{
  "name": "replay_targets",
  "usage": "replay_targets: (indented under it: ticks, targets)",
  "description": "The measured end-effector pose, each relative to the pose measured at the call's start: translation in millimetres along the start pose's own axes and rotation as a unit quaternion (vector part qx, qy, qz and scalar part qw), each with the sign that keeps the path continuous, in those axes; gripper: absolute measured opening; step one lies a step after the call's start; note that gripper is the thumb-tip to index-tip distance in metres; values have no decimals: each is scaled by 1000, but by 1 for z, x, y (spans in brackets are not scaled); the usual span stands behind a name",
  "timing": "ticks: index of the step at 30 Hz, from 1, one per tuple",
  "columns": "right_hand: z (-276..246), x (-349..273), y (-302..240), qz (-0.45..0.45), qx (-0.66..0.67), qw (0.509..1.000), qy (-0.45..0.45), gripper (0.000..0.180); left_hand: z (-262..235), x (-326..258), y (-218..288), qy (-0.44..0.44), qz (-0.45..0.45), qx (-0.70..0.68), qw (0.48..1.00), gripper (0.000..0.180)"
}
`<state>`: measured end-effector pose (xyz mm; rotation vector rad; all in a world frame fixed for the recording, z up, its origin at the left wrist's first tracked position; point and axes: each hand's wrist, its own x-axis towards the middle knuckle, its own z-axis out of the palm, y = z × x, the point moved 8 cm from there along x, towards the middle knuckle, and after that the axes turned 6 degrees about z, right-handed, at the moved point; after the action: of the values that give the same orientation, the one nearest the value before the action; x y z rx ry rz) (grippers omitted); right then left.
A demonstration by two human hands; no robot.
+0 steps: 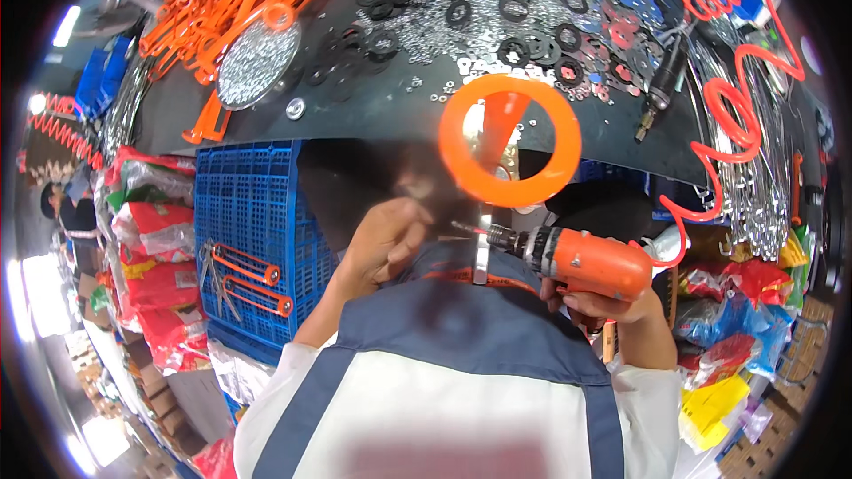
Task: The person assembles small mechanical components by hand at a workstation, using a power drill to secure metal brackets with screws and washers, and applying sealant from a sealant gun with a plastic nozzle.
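My right hand (612, 302) is wrapped round the grip of an orange power drill (599, 262), whose black chuck (510, 241) and bit point left. Just beyond the bit's tip is my left hand (390, 235), its fingers curled and pressed together. Whether it pinches something small is hidden. Between me and the table edge stands an orange ring-ended part (457, 137), its ring close to the head view and its orange shank running down behind. A narrow shiny metal strip (481, 262) shows below it, near the chuck.
Across the dark table (355, 120) lie orange ring-ended parts (240, 4), a dish of small metal pieces (257, 62), black washers (515, 51) and a dark air tool (664, 80). A red coiled hose (732, 115) hangs at right. Blue crates (244, 204) stand left.
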<state>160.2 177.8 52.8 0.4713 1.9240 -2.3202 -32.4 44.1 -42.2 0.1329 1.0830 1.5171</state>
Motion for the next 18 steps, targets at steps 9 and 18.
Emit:
replay_targets:
  ticks: [9,18]
  targets:
    - [7,0,14,-8,68,996,55,16,22,1,-23,48,-66,-106,991,23]
    - [17,0,17,14,89,994,66,14,26,0,-19,-51,13,-60,997,19]
